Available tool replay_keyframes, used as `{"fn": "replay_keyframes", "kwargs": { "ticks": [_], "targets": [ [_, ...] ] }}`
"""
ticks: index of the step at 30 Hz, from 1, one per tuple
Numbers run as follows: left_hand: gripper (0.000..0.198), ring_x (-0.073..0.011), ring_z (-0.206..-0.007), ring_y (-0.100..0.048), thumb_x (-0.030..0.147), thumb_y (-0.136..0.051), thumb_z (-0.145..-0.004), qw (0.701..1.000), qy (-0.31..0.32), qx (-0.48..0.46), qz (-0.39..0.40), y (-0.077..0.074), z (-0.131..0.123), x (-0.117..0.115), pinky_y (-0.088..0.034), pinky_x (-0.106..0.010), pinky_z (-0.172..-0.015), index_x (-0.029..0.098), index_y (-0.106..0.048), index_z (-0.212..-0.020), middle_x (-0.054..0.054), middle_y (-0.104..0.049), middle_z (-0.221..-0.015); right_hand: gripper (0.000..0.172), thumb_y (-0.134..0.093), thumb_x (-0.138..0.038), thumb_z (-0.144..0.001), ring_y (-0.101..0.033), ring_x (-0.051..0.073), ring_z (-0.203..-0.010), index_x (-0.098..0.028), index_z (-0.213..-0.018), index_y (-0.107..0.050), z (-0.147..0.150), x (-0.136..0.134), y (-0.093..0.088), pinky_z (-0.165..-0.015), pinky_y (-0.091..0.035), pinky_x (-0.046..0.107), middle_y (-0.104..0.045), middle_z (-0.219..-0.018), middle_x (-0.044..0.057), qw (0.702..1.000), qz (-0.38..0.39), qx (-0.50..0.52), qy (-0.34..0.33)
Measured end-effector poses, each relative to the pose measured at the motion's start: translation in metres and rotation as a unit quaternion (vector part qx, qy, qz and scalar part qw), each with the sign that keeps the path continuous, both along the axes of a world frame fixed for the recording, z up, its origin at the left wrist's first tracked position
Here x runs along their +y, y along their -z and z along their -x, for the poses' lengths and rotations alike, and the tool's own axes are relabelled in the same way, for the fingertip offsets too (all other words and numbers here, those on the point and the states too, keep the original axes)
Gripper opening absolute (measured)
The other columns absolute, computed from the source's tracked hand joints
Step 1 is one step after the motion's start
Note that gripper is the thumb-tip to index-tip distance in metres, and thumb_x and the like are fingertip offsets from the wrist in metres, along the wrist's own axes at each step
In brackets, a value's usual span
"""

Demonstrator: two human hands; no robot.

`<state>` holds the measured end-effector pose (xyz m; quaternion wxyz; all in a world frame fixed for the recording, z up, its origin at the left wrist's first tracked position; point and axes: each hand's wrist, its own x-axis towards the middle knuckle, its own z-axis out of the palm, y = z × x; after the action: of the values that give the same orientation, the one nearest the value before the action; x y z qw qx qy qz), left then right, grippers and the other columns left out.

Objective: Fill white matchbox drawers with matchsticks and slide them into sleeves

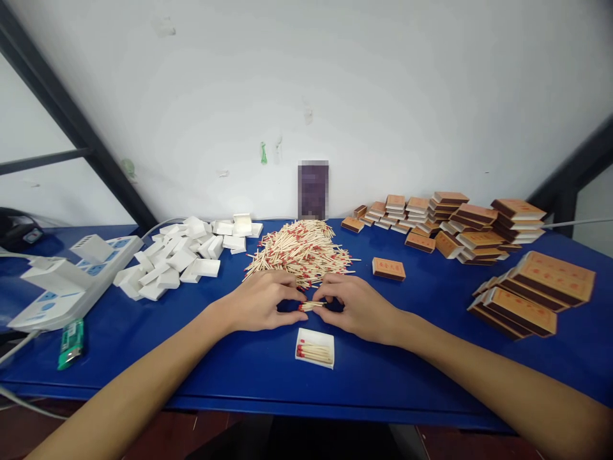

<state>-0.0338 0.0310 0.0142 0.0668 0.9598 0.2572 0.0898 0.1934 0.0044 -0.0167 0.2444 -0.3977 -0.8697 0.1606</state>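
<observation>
Head view: left hand (261, 300) and right hand (357, 308) clamp match bundle (313, 305) lying sideways, red heads left

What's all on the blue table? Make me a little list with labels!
hands: left hand and right hand both pinch a small bunch of matches
near edge: white tray with a few matches lying in it
behind the hands: big match pile
left side: loose white trays, power strip, green lighter
right side: stacked brown box sleeves
surface: blue table
</observation>
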Motion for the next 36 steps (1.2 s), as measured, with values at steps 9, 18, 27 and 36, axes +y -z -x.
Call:
{"fn": "replay_keyframes", "kwargs": {
  "ticks": [9,18,27,36],
  "targets": [
    [0.024,-0.0181,-0.089,-0.062,0.035,-0.055,-0.094,1.0,-0.002,-0.024,-0.011,0.0038,-0.0026,-0.0014,-0.048,-0.031,-0.078,0.018,-0.072,-0.095,-0.005,-0.065,-0.093,0.01,-0.062,-0.023,-0.088,-0.058,0.018,-0.085,-0.018,-0.094,-0.068,-0.0013,-0.0025,0.0016,-0.075,-0.046,0.031,-0.062,-0.089,0.004,0.999,-0.04,0.005,-0.003],
    [0.023,-0.0178,-0.085,-0.061,0.035,-0.055,-0.094,1.0,0.002,-0.023,-0.016,0.0042,-0.0039,-0.0024,-0.047,-0.029,-0.075,0.018,-0.069,-0.092,-0.004,-0.064,-0.087,0.011,-0.06,-0.018,-0.089,-0.061,0.017,-0.084,-0.019,-0.094,-0.07,-0.0005,-0.0009,0.0023,-0.078,-0.049,0.031,-0.069,-0.087,0.004,0.997,-0.05,0.034,-0.055],
    [0.021,-0.0176,-0.089,-0.062,0.032,-0.055,-0.094,1.0,0.004,-0.028,0.002,0.0047,-0.0043,-0.0017,-0.049,-0.029,-0.079,0.016,-0.069,-0.098,-0.005,-0.063,-0.095,0.017,-0.06,-0.013,-0.087,-0.063,0.016,-0.08,-0.018,-0.102,-0.067,0.0001,-0.0014,0.0025,-0.075,-0.049,0.028,-0.069,-0.088,0.004,0.994,-0.071,0.057,-0.056],
    [0.015,-0.0166,-0.086,-0.061,0.027,-0.056,-0.093,0.999,-0.004,-0.033,0.004,0.0024,-0.007,-0.004,-0.047,-0.028,-0.076,0.018,-0.068,-0.092,-0.003,-0.062,-0.089,0.014,-0.054,-0.017,-0.092,-0.061,0.017,-0.082,-0.018,-0.094,-0.068,-0.0022,-0.0028,-0.003,-0.076,-0.048,0.03,-0.067,-0.088,0.006,0.994,-0.068,-0.009,-0.081]
  ]
}}
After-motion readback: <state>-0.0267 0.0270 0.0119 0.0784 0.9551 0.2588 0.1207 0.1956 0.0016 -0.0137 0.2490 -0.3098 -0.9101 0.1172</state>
